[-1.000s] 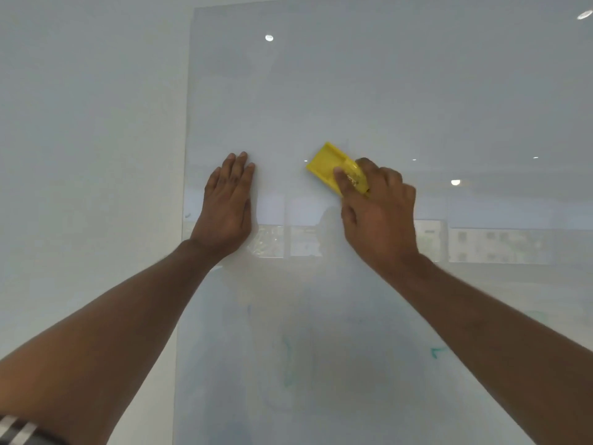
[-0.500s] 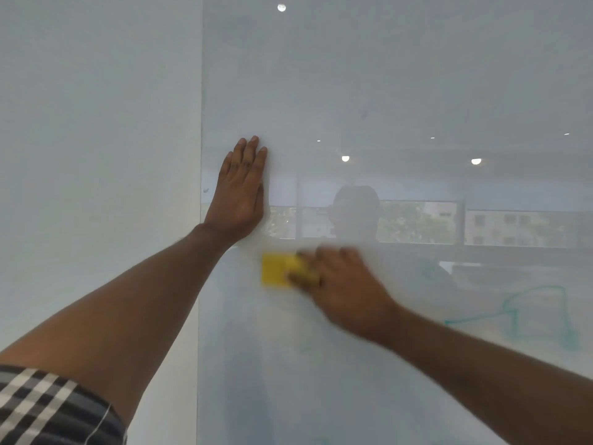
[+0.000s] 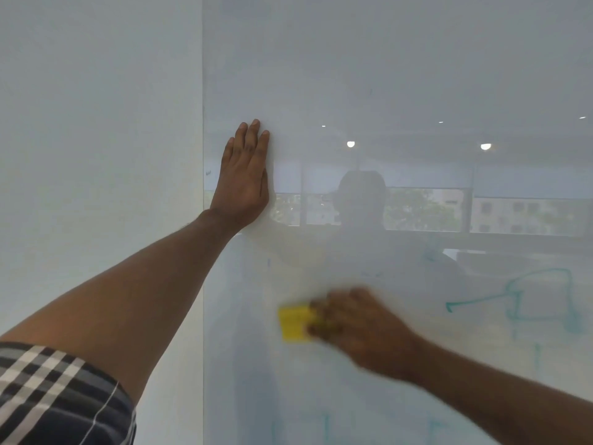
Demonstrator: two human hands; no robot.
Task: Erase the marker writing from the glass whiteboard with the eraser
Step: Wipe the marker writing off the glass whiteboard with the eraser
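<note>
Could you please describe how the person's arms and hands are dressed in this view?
Both hands are bare: the left hand and the right hand wear no gloves, and no rings or watch are visible, though the right one is blurred. Both forearms are uncovered. A short dark plaid sleeve with white and grey stripes covers the left upper arm.

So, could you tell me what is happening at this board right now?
A person is wiping a glass whiteboard. The right hand holds a yellow eraser against the glass, blurred with motion. The left hand is pressed flat near the board's left edge. Teal marker drawing remains to the right, with fainter traces along the bottom.
</note>
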